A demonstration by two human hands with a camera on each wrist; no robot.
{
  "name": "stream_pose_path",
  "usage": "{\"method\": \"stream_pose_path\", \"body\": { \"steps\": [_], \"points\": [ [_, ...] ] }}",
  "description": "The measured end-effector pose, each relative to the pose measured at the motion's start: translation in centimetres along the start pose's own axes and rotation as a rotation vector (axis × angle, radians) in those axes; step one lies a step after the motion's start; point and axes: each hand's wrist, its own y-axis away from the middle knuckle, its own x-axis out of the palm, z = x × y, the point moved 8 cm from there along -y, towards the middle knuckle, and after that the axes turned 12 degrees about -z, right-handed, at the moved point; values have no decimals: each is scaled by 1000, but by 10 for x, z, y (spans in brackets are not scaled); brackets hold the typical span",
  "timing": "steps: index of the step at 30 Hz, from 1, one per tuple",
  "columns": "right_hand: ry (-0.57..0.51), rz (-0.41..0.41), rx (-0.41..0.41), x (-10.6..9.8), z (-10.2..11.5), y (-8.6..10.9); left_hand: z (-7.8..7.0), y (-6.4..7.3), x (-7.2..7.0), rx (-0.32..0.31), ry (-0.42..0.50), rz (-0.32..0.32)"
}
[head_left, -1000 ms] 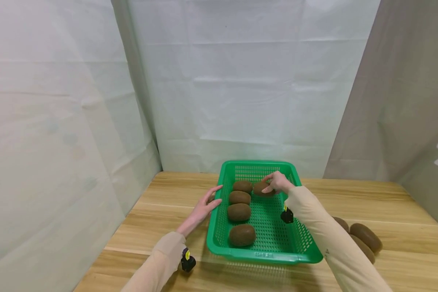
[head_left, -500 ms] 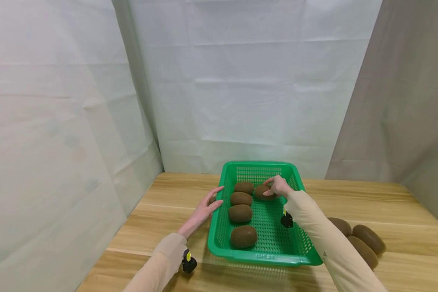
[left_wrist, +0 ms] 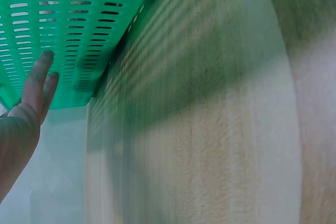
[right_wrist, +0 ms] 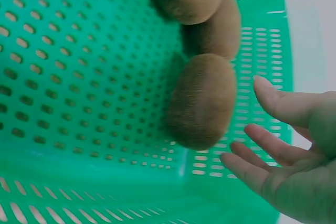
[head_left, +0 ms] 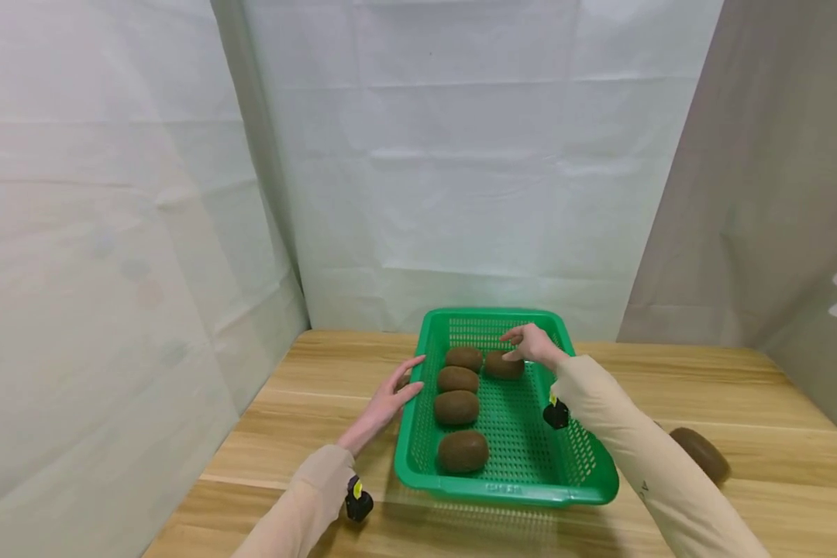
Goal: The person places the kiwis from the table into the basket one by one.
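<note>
A green perforated plastic basket (head_left: 509,490) stands on the wooden table. Down its left side runs a row of several brown kiwis, the nearest kiwi (head_left: 463,452) a little apart from the others. One more kiwi (head_left: 502,365) lies at the far end, right of the row. My right hand (head_left: 535,346) is just above and beside that kiwi, fingers spread; in the right wrist view a gap shows between the fingers and the kiwi (right_wrist: 203,102). My left hand (head_left: 389,397) touches the basket's left side with extended fingers, which the left wrist view also shows against the perforated wall (left_wrist: 79,35).
On the table (head_left: 335,360) to the right of the basket lies another kiwi (head_left: 700,456), beside the right sleeve (head_left: 652,457), which covers part of that area. Pale cloth sheets (head_left: 460,194) hang behind and at both sides.
The right hand has let go of the kiwi at the basket's far end and lifted slightly off it. The left hand stays at the basket's side. The right sleeve now hides more kiwis on the table.
</note>
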Motion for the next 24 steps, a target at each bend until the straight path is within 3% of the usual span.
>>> {"method": "stream_pose_path", "body": {
  "steps": [8,13,18,24],
  "points": [
    [-202,51,12,-17,21,6,2,-3,-3,-7,20,-6],
    [-314,43,-24,-33,30,14,5,-2,-3,-31,17,-9],
    [-394,30,-51,-55,30,25,22,-7,-5,-8,7,-24],
    [-448,5,-74,-89,28,42,18,-6,-6,-14,-9,-9]
  ]
}}
